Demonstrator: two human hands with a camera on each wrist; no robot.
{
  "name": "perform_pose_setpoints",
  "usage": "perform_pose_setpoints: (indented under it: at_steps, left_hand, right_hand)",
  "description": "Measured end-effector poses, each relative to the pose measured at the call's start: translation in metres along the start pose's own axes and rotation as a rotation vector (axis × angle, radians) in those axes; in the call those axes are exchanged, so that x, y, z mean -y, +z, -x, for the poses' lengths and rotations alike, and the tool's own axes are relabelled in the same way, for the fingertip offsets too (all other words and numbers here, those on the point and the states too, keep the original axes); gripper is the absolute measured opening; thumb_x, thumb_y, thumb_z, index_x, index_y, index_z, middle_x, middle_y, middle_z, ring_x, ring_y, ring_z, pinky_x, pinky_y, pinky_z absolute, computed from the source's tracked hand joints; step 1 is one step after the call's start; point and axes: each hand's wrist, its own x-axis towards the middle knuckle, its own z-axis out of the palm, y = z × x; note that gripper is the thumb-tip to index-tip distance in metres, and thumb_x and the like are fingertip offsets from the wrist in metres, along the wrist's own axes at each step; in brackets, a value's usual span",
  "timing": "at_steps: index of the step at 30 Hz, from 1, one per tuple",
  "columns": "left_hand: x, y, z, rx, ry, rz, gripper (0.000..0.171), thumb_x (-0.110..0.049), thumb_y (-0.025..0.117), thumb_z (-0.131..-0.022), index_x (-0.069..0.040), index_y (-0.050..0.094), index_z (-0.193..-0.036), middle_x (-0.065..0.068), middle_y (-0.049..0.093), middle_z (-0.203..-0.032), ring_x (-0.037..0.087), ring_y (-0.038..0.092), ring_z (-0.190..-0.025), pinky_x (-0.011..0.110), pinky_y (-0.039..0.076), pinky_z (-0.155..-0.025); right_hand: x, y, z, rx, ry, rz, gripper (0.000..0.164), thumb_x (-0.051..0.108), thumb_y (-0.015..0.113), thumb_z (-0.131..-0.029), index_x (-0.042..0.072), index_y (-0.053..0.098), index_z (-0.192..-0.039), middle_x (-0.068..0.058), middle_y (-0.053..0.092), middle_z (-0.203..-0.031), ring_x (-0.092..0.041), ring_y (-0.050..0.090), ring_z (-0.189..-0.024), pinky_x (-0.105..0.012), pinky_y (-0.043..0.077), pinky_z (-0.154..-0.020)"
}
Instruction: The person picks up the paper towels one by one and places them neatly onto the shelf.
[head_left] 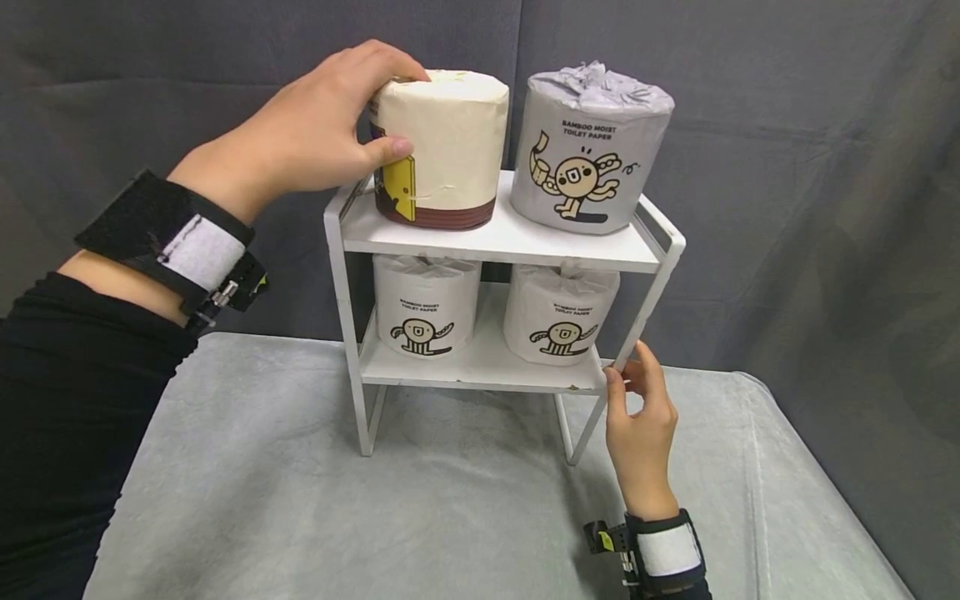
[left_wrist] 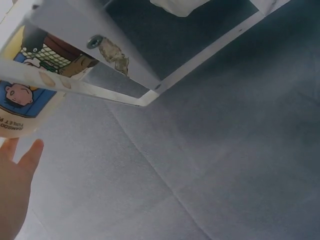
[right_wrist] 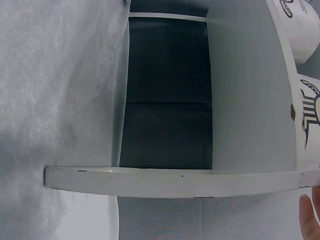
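Note:
A white two-tier metal shelf rack stands with wrapped toilet paper rolls on both tiers. My left hand holds a cream toilet paper roll at the left of the top tier, thumb on its front and fingers over its upper left side. In the left wrist view, cartoon print shows on that roll. Beside it sits a grey-lilac toilet paper roll, leaning slightly right. Down at the lower tier's right front corner, my right hand grips the rack's front leg between thumb and fingers.
Two white toilet paper rolls, one at left and another roll at right, sit on the lower tier. A light grey cloth covers the table. Dark grey fabric hangs behind the rack.

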Motion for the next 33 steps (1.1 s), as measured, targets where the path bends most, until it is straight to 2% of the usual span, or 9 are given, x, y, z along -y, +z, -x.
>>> perform_pose_setpoints:
  at_steps: [4,8,12,20,33]
  left_hand:
    - [-0.005,0.001,0.000,0.014,-0.032,-0.029,0.053,-0.023,0.061,-0.098,-0.011,0.041,-0.146,0.008,0.044,-0.142,0.026,0.039,-0.128,0.052,0.036,-0.104]
    - [-0.012,0.005,0.000,0.001,-0.064,-0.074,0.054,-0.028,0.060,-0.098,-0.013,0.041,-0.146,0.008,0.044,-0.143,0.027,0.038,-0.131,0.056,0.037,-0.101]
    - [-0.018,0.008,-0.001,-0.022,-0.089,-0.115,0.055,-0.031,0.059,-0.098,-0.012,0.042,-0.146,0.008,0.044,-0.145,0.028,0.038,-0.134,0.053,0.034,-0.106]
    - [-0.031,0.010,-0.002,-0.017,-0.164,-0.172,0.056,-0.032,0.055,-0.098,-0.010,0.039,-0.147,0.010,0.041,-0.147,0.030,0.032,-0.139,0.050,0.028,-0.111]
    - [-0.050,0.018,-0.008,-0.069,-0.235,-0.307,0.060,-0.039,0.057,-0.097,-0.006,0.042,-0.145,0.018,0.044,-0.139,0.036,0.036,-0.132,0.050,0.032,-0.105]
  right_hand:
    - [-0.001,0.000,0.001,0.007,0.006,0.010,0.044,-0.007,0.066,-0.091,-0.004,0.053,-0.133,-0.018,0.068,-0.091,-0.024,0.061,-0.078,-0.017,0.044,-0.075]
    - [-0.002,-0.001,0.002,0.014,0.016,0.014,0.043,-0.007,0.066,-0.091,-0.004,0.053,-0.133,-0.019,0.068,-0.090,-0.024,0.060,-0.078,-0.015,0.043,-0.074]
    - [-0.003,-0.001,0.002,0.019,0.022,0.016,0.043,-0.007,0.066,-0.091,-0.005,0.053,-0.133,-0.019,0.067,-0.090,-0.024,0.060,-0.078,-0.014,0.042,-0.075]
    - [-0.002,-0.001,0.001,0.029,0.024,0.014,0.043,-0.005,0.065,-0.092,-0.005,0.053,-0.133,-0.019,0.067,-0.091,-0.027,0.061,-0.078,-0.015,0.042,-0.075]
    - [-0.002,0.000,0.000,0.020,0.015,0.009,0.044,-0.008,0.065,-0.091,-0.004,0.053,-0.133,-0.019,0.068,-0.091,-0.026,0.061,-0.078,-0.014,0.042,-0.078]
